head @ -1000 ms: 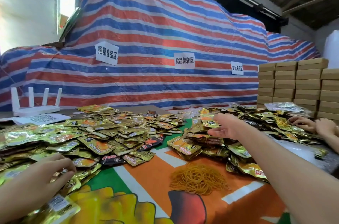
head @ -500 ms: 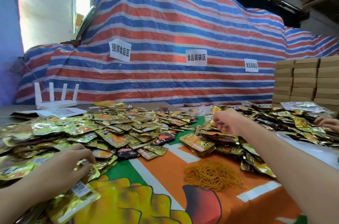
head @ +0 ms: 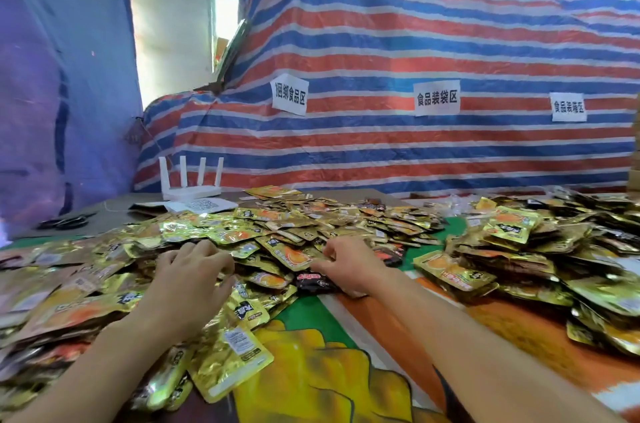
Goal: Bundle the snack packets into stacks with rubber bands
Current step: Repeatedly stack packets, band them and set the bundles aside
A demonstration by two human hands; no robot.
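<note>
The left hand [head: 194, 278] lies palm down on the snack packets [head: 277, 225], its fingers loosely spread and gripping nothing. These packets are heaped across the left half of the table [head: 349, 325], from the near edge to the far one. The right hand [head: 349, 266] sits at the heap's near fringe with its fingers curled beside an orange-faced packet [head: 291, 254]; it cannot be told whether they pinch it. A second heap [head: 540, 256] fills the table's right side. A white router [head: 190, 181] stands at the far left edge.
</note>
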